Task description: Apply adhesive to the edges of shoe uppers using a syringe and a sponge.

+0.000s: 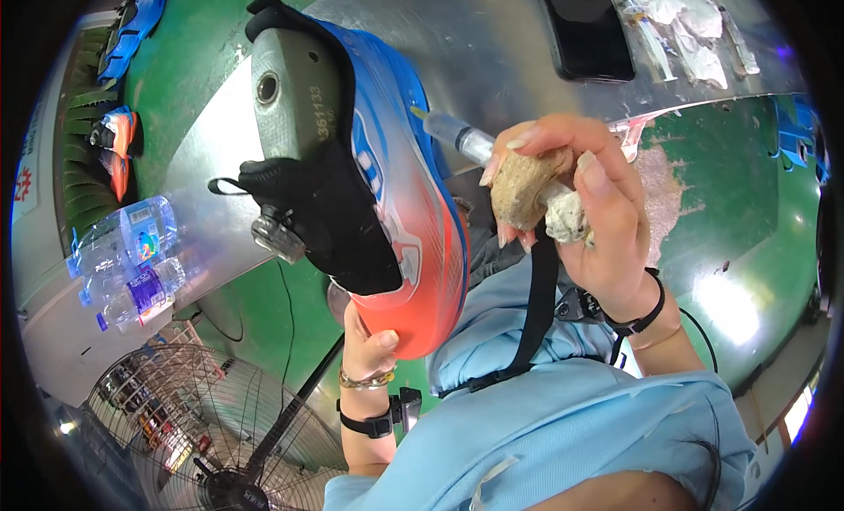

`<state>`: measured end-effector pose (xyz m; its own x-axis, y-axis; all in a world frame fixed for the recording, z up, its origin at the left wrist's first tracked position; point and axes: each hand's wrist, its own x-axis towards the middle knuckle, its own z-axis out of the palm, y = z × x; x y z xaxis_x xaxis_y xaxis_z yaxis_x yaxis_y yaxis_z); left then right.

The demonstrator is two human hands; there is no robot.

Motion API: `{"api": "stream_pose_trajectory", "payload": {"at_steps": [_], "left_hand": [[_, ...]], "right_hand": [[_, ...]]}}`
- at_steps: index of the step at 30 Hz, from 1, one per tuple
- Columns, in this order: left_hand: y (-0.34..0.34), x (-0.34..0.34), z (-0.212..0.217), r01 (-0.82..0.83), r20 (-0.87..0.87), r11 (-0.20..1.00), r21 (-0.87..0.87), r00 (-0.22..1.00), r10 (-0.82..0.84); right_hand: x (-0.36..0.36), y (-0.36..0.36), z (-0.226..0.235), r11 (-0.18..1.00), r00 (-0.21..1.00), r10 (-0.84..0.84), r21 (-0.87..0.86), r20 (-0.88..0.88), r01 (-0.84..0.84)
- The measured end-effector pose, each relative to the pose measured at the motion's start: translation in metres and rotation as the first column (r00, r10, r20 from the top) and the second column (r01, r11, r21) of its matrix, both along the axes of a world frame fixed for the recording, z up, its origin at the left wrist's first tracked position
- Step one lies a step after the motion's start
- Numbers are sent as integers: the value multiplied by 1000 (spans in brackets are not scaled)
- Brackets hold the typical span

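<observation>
My left hand (pixel 365 346) is closed round the orange toe end of a running shoe (pixel 406 194), which fades from orange to blue. The shoe stands on end, with its black collar and tongue upward. A grey-green shoe last (pixel 294 93) fills its opening. Right of the shoe, my right hand (pixel 611 225) is closed on a tan, crumbly-looking lump (pixel 526 187). The same fingers hold a clear syringe (pixel 462 140) pointing at the shoe and a dirty white wad (pixel 565 217). Part of the syringe is hidden behind the lump and fingers.
A metal worktable (pixel 488 45) lies beyond my hands, bearing a black phone (pixel 593 36) and crumpled white tissue (pixel 699 32) among syringes. Plastic bottles (pixel 136 256) stand at the left, near a rack holding another shoe (pixel 119 133). A caged fan (pixel 211 432) is at lower left.
</observation>
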<state>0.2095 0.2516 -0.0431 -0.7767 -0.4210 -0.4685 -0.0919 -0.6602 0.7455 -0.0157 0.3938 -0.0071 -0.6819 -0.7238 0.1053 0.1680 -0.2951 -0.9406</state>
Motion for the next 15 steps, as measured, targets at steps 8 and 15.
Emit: {"api": "stream_pose_trajectory", "payload": {"at_steps": [8, 15], "left_hand": [[16, -18, -13, 62, -130, 982, 177, 991, -39], [33, -50, -21, 218, -332, 864, 455, 941, -62]], "right_hand": [[22, 16, 22, 999, 999, 34, -26, 25, -34], [26, 49, 48, 1000, 998, 6, 18, 63, -7]]}}
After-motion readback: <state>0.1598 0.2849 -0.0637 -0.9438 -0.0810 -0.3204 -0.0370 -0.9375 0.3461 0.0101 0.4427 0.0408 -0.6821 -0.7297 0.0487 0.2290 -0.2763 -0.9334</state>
